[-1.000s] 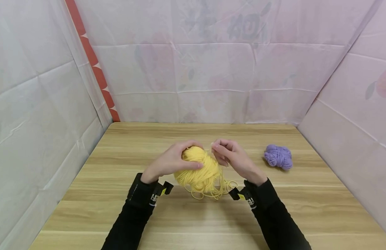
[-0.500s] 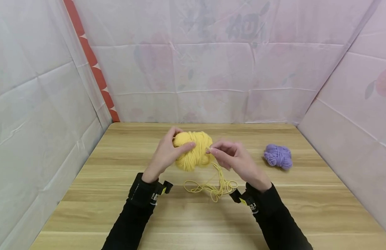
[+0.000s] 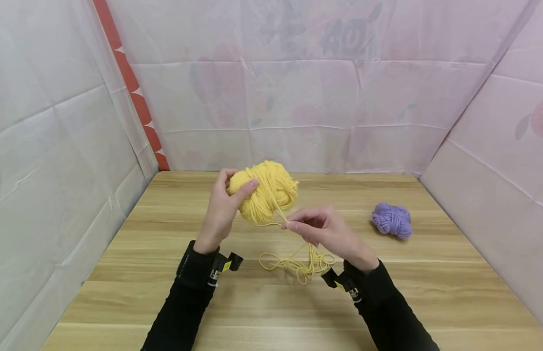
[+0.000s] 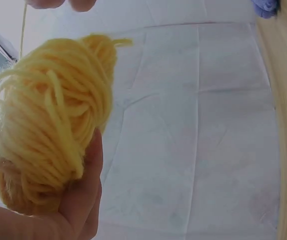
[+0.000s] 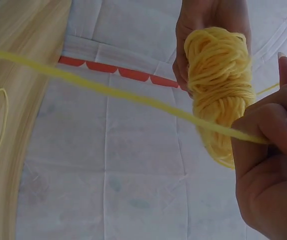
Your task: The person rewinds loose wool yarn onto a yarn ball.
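Note:
My left hand (image 3: 219, 209) grips a yellow yarn ball (image 3: 271, 191) by its left end, thumb across the front, and holds it up above the table. In the left wrist view, fingers and palm cup the lower end of the yarn ball (image 4: 53, 115). Just below and right of the ball, my right hand (image 3: 328, 231) pinches a yellow strand between thumb and fingertips. The right wrist view shows that strand (image 5: 118, 93) running from the pinch toward the table. A loose tangle of yellow yarn (image 3: 297, 265) lies on the wood beneath my right hand.
A small purple yarn ball (image 3: 392, 220) sits on the wooden table (image 3: 271, 312) at the right. Pale patterned sheets hang as walls at the back (image 3: 297, 97), left and right, with a red scalloped strip (image 3: 135, 92) in the back left corner.
My left hand has lifted the yellow yarn ball up and to the left, turning it. My right hand has drawn a strand slightly away from it. The loose tangle now lies apart from the ball.

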`<state>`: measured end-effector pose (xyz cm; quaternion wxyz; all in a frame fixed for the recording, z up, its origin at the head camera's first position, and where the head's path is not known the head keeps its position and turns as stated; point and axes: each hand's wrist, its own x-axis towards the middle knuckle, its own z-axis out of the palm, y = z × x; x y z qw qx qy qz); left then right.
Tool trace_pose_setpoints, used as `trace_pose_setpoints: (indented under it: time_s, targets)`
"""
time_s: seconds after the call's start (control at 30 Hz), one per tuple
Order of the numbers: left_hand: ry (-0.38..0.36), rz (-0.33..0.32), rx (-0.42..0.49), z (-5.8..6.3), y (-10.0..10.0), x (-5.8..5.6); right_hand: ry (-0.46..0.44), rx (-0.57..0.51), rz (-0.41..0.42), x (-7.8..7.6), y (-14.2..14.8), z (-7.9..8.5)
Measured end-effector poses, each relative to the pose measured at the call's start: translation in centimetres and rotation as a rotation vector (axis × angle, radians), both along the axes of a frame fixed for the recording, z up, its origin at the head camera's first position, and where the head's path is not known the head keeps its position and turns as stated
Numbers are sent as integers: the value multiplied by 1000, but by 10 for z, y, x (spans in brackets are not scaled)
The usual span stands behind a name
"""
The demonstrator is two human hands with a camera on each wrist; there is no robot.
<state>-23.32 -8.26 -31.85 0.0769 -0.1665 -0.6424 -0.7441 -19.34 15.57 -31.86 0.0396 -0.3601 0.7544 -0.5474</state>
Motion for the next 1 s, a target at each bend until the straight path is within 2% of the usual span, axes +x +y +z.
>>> trace_pose_setpoints:
  time_s: [0.3,0.6,0.83,1.0]
  targets:
    - [18,6,80,3,-3,1,-3,53,17,-2,-1,-4]
    - [24,-27,149,6,-5,5,-34,104,4,-9,-1,-8]
    - [17,-78,190,9,-5,8,-69,126,-11,-16,0,-13]
    - [7,-139,195,10,-4,10,-87,131,-28,-21,0,-16]
